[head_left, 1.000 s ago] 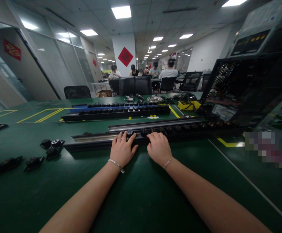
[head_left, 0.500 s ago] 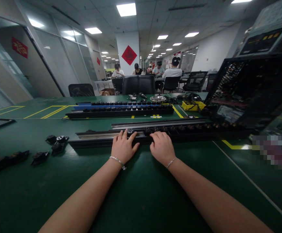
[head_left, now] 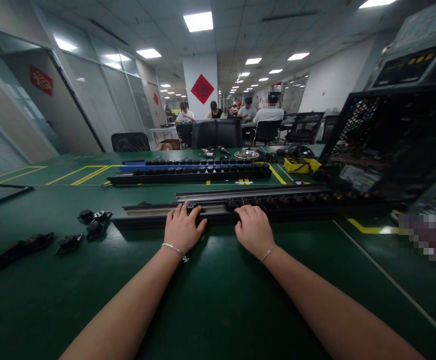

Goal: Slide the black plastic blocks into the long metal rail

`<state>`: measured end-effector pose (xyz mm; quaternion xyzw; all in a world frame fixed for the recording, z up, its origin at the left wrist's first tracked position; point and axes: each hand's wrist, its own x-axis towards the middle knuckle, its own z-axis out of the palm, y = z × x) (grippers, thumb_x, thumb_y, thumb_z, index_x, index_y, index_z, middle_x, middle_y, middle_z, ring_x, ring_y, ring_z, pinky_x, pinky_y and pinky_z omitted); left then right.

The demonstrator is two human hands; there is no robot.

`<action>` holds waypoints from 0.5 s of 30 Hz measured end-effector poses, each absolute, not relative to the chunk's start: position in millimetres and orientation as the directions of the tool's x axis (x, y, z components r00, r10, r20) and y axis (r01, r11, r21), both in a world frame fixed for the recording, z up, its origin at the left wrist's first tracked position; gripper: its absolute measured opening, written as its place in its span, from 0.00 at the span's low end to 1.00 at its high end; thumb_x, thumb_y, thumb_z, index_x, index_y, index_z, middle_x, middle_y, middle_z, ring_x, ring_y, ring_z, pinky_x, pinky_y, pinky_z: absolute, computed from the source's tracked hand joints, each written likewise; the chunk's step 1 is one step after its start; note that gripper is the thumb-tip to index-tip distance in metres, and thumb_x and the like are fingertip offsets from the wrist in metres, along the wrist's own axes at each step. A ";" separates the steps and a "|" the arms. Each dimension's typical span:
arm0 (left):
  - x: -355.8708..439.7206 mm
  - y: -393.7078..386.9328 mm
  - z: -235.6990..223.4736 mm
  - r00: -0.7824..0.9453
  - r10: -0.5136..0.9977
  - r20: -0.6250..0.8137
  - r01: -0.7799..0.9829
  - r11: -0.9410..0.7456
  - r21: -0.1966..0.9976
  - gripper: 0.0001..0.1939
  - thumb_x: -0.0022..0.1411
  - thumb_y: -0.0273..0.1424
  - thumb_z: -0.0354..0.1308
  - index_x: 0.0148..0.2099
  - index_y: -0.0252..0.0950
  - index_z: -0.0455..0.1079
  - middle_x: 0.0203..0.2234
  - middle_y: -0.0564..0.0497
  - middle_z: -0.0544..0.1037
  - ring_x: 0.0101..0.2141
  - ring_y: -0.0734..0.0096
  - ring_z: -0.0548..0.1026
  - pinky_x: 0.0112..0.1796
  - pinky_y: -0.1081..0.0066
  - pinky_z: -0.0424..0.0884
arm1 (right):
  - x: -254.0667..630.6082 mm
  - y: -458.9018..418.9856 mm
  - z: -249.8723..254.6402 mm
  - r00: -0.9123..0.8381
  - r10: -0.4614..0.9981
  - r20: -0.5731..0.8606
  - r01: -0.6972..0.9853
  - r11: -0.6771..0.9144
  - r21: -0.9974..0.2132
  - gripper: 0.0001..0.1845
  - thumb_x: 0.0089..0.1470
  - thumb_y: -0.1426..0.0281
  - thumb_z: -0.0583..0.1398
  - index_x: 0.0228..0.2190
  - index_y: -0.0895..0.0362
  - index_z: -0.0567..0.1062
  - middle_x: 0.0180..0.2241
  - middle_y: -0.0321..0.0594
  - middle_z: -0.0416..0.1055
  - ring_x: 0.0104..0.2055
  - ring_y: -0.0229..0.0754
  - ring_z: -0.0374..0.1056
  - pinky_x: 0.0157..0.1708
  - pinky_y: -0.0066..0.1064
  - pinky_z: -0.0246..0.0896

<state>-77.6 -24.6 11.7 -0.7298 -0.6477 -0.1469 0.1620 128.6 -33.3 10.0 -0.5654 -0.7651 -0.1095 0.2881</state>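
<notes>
A long black rail (head_left: pixel 153 220) with a metal-lined channel lies across the green table in front of me. My left hand (head_left: pixel 182 231) has its fingers on a small black module (head_left: pixel 192 205) seated in the channel; the fingertips partly cover it. To the right, my right hand (head_left: pixel 255 232) curls its fingers over the rail's near edge, beside another black module (head_left: pixel 232 204). Its fingertips are partly hidden. A stretch of bare channel (head_left: pixel 213 211) shows between the two modules. Several similar modules line a second rail (head_left: pixel 248 190) just behind.
Loose black modules (head_left: pixel 95 225) lie at the left. Farther back are a blue rail (head_left: pixel 142 166) with a black one before it, a metal dish (head_left: pixel 246 155) and a yellow tray (head_left: pixel 302 165). An open computer case (head_left: pixel 390 135) stands at the right. People sit at far tables.
My left hand has moved left along the rail with the small black module, widening the gap to the modules at the right. My right hand stays at about the same spot. The view has shifted slightly.
</notes>
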 end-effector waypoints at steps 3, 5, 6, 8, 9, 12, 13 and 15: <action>-80.6 -22.1 13.5 0.082 0.903 0.421 0.997 -0.074 -0.036 0.27 0.61 0.50 0.41 0.55 0.45 0.66 0.56 0.43 0.66 0.57 0.53 0.60 0.54 0.53 0.52 | 129.6 -32.8 9.7 -0.194 0.797 0.571 0.925 0.342 -0.163 0.18 0.50 0.75 0.54 0.43 0.59 0.72 0.42 0.44 0.70 0.45 0.45 0.59 0.47 0.35 0.51; -83.6 -20.9 15.3 0.065 0.906 0.419 0.998 -0.057 -0.032 0.27 0.61 0.51 0.40 0.54 0.45 0.67 0.55 0.43 0.67 0.57 0.52 0.60 0.54 0.51 0.51 | 129.9 -32.5 9.0 -0.192 0.795 0.575 0.925 0.343 -0.164 0.18 0.50 0.75 0.54 0.43 0.59 0.72 0.42 0.44 0.70 0.44 0.45 0.59 0.47 0.35 0.51; -85.2 -20.7 16.1 0.061 0.908 0.415 0.998 -0.052 -0.031 0.27 0.61 0.51 0.39 0.54 0.46 0.68 0.55 0.43 0.68 0.57 0.51 0.60 0.54 0.51 0.51 | 129.9 -32.3 8.8 -0.191 0.795 0.576 0.925 0.342 -0.164 0.18 0.50 0.75 0.54 0.43 0.59 0.72 0.42 0.44 0.70 0.44 0.45 0.59 0.47 0.35 0.51; -88.2 -20.8 17.0 0.057 0.914 0.402 0.998 -0.048 -0.032 0.28 0.61 0.52 0.38 0.54 0.47 0.67 0.55 0.44 0.68 0.57 0.50 0.60 0.54 0.50 0.51 | 129.7 -32.2 8.5 -0.190 0.795 0.577 0.926 0.340 -0.162 0.18 0.50 0.75 0.54 0.43 0.58 0.72 0.42 0.43 0.70 0.44 0.45 0.59 0.47 0.35 0.51; -89.4 -21.1 17.1 0.057 0.918 0.393 0.998 -0.047 -0.034 0.29 0.61 0.53 0.38 0.55 0.48 0.66 0.55 0.44 0.68 0.57 0.50 0.60 0.54 0.50 0.51 | 129.6 -32.2 8.6 -0.190 0.794 0.577 0.927 0.339 -0.161 0.18 0.49 0.75 0.54 0.43 0.58 0.72 0.42 0.43 0.70 0.44 0.45 0.59 0.47 0.35 0.51; -91.3 -22.4 16.5 0.049 0.930 0.365 0.998 -0.035 -0.045 0.30 0.60 0.55 0.36 0.59 0.51 0.61 0.57 0.45 0.65 0.58 0.48 0.58 0.54 0.48 0.51 | 129.1 -32.7 9.2 -0.190 0.793 0.578 0.928 0.337 -0.158 0.17 0.49 0.75 0.54 0.43 0.59 0.72 0.42 0.43 0.70 0.44 0.45 0.59 0.47 0.35 0.51; -91.5 -22.7 16.5 0.047 0.933 0.356 0.998 -0.031 -0.049 0.31 0.60 0.55 0.36 0.60 0.52 0.60 0.58 0.45 0.64 0.58 0.47 0.57 0.53 0.48 0.51 | 129.0 -32.9 9.5 -0.192 0.793 0.578 0.928 0.338 -0.156 0.17 0.49 0.75 0.54 0.43 0.59 0.72 0.42 0.43 0.70 0.44 0.45 0.59 0.47 0.35 0.51; -91.8 -23.1 18.0 0.046 0.942 0.334 0.998 -0.029 -0.057 0.32 0.59 0.56 0.34 0.61 0.53 0.58 0.58 0.44 0.63 0.59 0.46 0.57 0.53 0.47 0.52 | 129.0 -33.3 9.8 -0.196 0.793 0.576 0.928 0.340 -0.151 0.17 0.50 0.75 0.54 0.43 0.59 0.73 0.42 0.43 0.70 0.44 0.45 0.59 0.47 0.35 0.51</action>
